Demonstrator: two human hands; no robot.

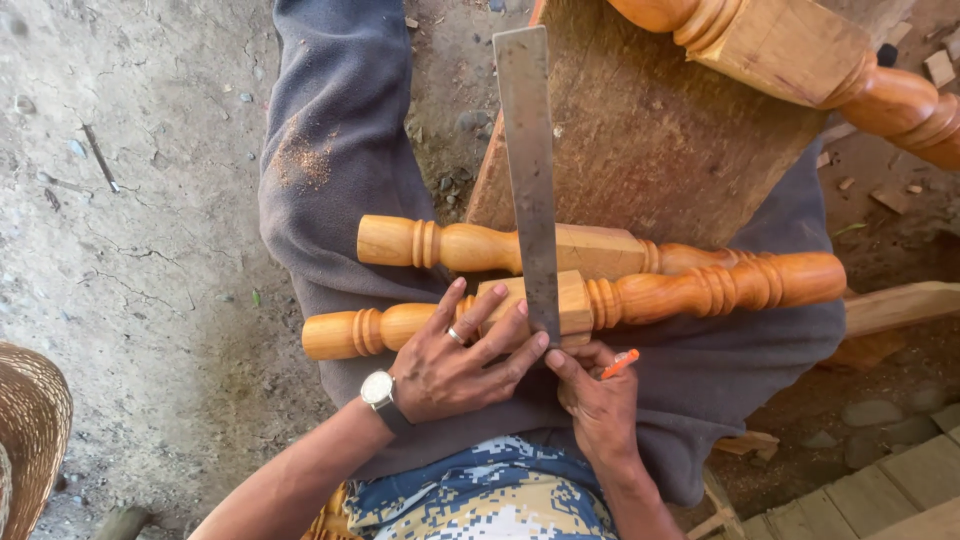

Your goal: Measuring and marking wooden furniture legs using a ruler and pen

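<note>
Turned wood, two lathe-shaped legs (600, 272) lie across the person's lap, the nearer one's square block under a steel rule (530, 180) standing across it. Left hand (450, 360) spreads flat, pinning rule and leg; right hand (598, 405) pinches an orange pencil (620, 363) just beside the rule's edge. This looks like marking-out; drawing a line would need the rule held firm.

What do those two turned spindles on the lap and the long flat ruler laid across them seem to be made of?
The two spindles look like wood, orange-brown with visible grain and lathe-cut rings; the smooth sheen may be sanding or a light finish. The ruler looks like metal, probably steel: thin, grey, dull and scuffed. The left hand presses it down; the right hand holds an orange pencil, apparently painted wood.
</note>
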